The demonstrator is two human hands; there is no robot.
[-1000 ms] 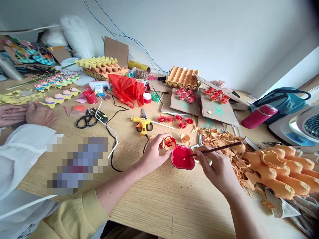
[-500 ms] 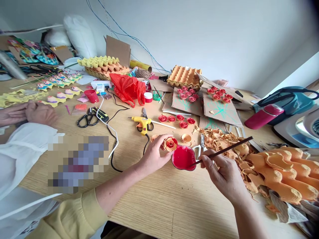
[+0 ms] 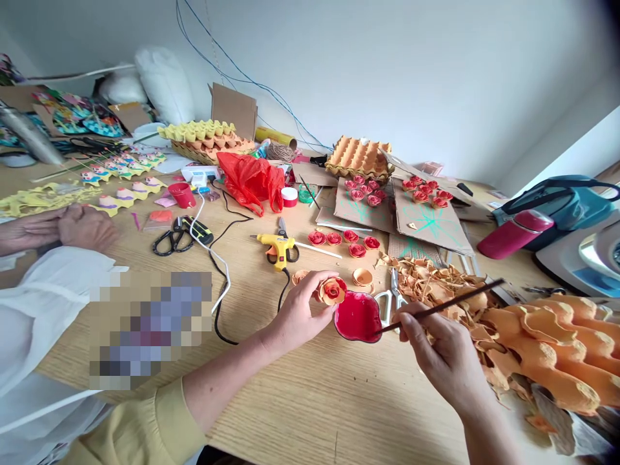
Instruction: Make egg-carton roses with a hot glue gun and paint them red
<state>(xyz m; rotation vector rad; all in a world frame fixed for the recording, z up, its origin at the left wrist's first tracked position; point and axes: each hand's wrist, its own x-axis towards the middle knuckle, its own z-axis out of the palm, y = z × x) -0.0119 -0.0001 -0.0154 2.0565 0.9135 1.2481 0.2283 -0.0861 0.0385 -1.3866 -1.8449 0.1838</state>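
Observation:
My left hand (image 3: pixel 303 310) pinches an orange paper flower (image 3: pixel 332 291) with red paint at its centre and along part of its edge. Just right of it sits a dish of red paint (image 3: pixel 358 316). My right hand (image 3: pixel 438 342) grips a dark brush (image 3: pixel 450 301), whose tip is down at the dish's right edge. An unpainted orange cup shape (image 3: pixel 362 278) stands behind the dish. Several red-painted flowers (image 3: pixel 357 250) lie farther back on the table, and more rest on cardboard pieces (image 3: pixel 431 223).
A yellow glue gun (image 3: pixel 279 249), white-handled scissors (image 3: pixel 394 290), and orange scraps (image 3: pixel 436 284) lie around my hands. Egg trays (image 3: pixel 547 349) are at right. Another person's hands (image 3: pixel 87 227) rest at left, near black scissors (image 3: pixel 174 240) and a red bag (image 3: pixel 249 181).
The view has tilted slightly, so things appear lower. My right hand and the brush have shifted slightly right, with the tip now at the dish's edge. My left hand still holds the flower.

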